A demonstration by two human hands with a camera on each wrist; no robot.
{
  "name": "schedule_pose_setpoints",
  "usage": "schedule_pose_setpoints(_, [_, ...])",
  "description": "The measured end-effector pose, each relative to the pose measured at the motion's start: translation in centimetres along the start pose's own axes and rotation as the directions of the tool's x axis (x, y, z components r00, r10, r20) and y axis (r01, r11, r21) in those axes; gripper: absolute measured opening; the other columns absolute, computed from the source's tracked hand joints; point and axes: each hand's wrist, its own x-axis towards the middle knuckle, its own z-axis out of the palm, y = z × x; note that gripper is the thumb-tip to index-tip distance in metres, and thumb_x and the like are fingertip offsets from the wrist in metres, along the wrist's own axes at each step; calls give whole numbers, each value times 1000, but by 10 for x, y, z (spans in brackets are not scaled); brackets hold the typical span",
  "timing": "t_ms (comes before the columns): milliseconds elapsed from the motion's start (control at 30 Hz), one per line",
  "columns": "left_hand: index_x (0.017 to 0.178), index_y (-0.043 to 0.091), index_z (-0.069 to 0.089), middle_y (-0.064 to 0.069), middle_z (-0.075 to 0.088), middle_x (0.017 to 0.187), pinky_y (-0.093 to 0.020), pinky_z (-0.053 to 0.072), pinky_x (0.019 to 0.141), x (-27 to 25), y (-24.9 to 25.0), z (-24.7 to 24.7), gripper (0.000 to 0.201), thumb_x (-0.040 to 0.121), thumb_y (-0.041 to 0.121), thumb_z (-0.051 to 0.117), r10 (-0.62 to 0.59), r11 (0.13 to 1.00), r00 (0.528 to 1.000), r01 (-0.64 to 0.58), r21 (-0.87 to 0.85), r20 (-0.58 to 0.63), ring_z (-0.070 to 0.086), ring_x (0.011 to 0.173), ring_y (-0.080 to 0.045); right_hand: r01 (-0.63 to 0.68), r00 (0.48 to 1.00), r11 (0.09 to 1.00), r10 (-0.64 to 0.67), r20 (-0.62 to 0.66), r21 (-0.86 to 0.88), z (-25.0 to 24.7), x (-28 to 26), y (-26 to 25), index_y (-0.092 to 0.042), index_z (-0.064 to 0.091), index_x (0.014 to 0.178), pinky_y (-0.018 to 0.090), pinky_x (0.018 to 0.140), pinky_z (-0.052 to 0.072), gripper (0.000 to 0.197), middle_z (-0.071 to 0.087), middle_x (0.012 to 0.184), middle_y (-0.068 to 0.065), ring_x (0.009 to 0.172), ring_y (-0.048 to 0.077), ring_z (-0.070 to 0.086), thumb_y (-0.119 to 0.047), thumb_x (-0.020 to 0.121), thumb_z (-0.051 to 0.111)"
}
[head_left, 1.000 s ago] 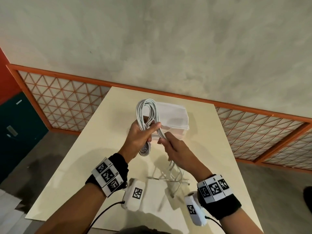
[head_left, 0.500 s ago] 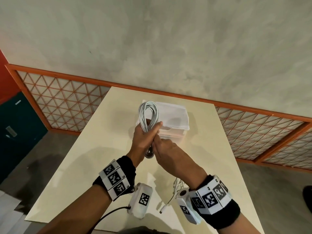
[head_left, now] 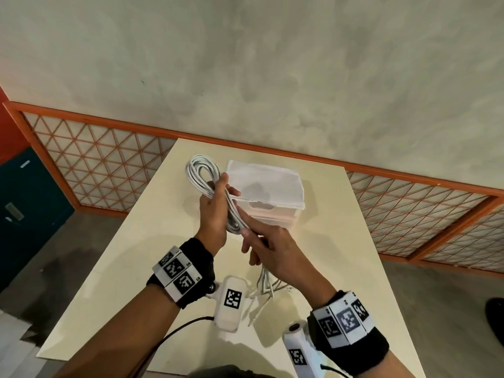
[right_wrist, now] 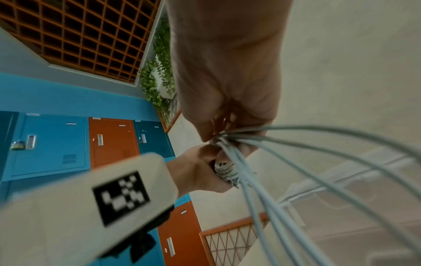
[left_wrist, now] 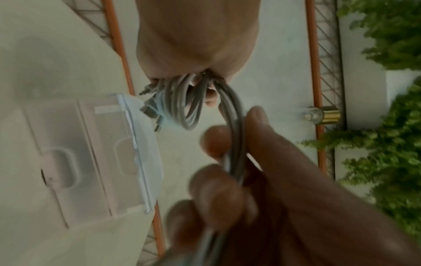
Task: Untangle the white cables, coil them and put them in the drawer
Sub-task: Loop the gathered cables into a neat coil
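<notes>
White cables: a coiled bundle is held above the worktop at frame centre, its loop rising above the left hand, whose fingers are clenched around the coil's lower part. The right hand, just below and right of it, pinches the loose strands trailing down to the worktop. The translucent drawer unit stands directly behind the hands.

Open tabletop is seen left of the hands. The far right is blocked by the drawer box; loose cable strands are draped beneath the right hand.
</notes>
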Motion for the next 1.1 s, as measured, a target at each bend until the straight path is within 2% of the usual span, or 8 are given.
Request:
schedule_pose_setpoints(167, [68,18,48,4,55,52,-22,44,48,3,1,-2,33,94,39,54,-196,955,958,235,-183,209,52,44,-10,87,971,981,-45,234,-173,-4,0,4,-45,18,146,10,59,40,49,53,66,-5,51,5,47,-28,102,32])
schedule_pose_setpoints(333, [63,18,46,5,46,47,-23,45,52,4,2,-2,35,93,35,56,-266,884,943,321,-341,199,49,44,-11,57,939,955,48,340,-291,-1,-1,13,-56,-8,142,46,79,51,58,61,77,19,68,32,57,-33,102,27])
schedule_pose_setpoints(400, [62,19,47,6,44,47,-23,44,51,4,-1,-3,36,92,35,58,-290,859,944,330,-392,159,49,42,-9,71,926,959,39,376,-273,1,-2,13,-52,-13,143,41,86,49,64,62,85,14,73,23,57,-26,102,29])
schedule_pose_setpoints(467, [61,21,44,8,41,45,-22,42,49,7,-3,-6,37,92,36,57,-294,839,948,316,-442,121,47,40,-7,108,904,964,6,428,-241,1,-5,16,-47,-13,145,20,83,44,74,62,93,10,73,6,52,-10,100,31])
schedule_pose_setpoints(567, [62,21,39,8,38,43,-17,42,47,16,2,-12,38,94,35,54,-255,816,962,270,-512,102,43,37,-6,88,902,990,-31,431,-112,-6,-12,24,-50,1,145,10,72,40,78,60,89,4,68,9,50,3,95,31])
schedule_pose_setpoints(733, [63,20,40,8,37,40,-24,47,58,21,9,-14,37,95,35,52,-206,821,969,245,-515,133,39,34,-6,-80,970,978,32,243,191,-26,-15,37,-40,50,133,17,58,43,41,58,65,-1,53,6,49,-25,94,53])
schedule_pose_setpoints(933, [63,18,42,8,35,41,-22,43,49,11,6,-5,34,93,26,56,-98,947,986,133,-291,133,36,36,-7,-76,996,994,81,50,-79,-43,-7,33,-31,70,111,25,65,50,27,66,77,-8,62,4,59,-25,86,67])
schedule_pose_setpoints(1100, [61,15,41,5,36,42,-25,44,49,-4,6,9,37,94,21,55,-15,1000,968,13,8,252,37,38,-10,62,997,952,-71,-19,-299,-68,4,1,-22,77,96,6,67,41,17,72,83,-12,73,-1,63,-22,79,74])
